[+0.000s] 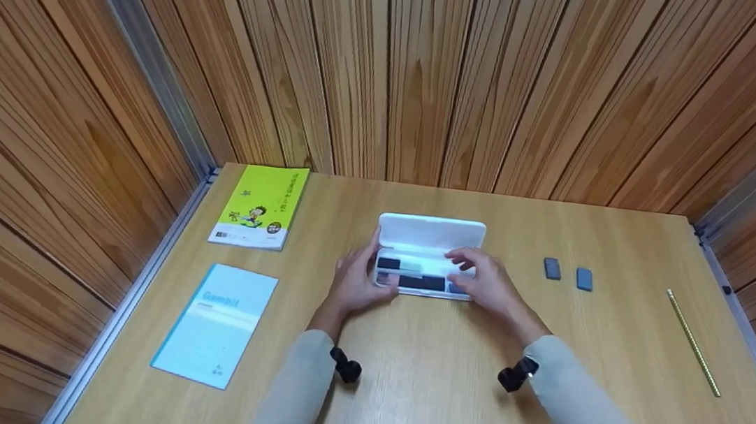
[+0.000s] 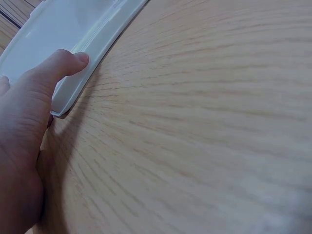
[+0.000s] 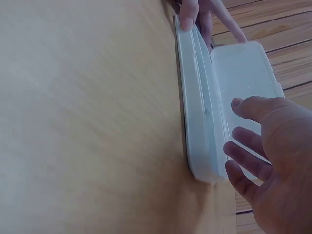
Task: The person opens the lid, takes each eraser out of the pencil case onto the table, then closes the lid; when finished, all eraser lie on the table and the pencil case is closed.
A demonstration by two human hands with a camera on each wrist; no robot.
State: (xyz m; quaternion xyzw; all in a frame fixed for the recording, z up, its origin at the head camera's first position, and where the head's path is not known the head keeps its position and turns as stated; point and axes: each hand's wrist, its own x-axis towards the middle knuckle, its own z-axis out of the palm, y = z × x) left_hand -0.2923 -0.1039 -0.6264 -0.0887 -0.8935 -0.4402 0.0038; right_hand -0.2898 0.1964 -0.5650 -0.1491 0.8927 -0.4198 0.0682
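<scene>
A white pencil case [image 1: 432, 232] lies on the table with its lid raised at the back. My left hand [image 1: 355, 280] grips its left end, the thumb on the front rim and the fingers along the side. Over the right end hovers my right hand [image 1: 495, 287]; its fingers are loosely bent and nothing shows between them in the right wrist view. Inside the case are a black piece [image 1: 388, 264] at the left, a longer dark block [image 1: 422, 283] along the front, and a blue-grey piece [image 1: 456, 288], partly hidden, near the right fingers.
Two blue-grey erasers [image 1: 552, 268] lie right of the case. A gold stick-like item [image 1: 693, 342] lies farther right. At the left are a yellow-green book [image 1: 263, 203] and a light blue notebook [image 1: 215, 325]. Wood-panelled walls [image 1: 427, 77] enclose the table [image 1: 421, 399].
</scene>
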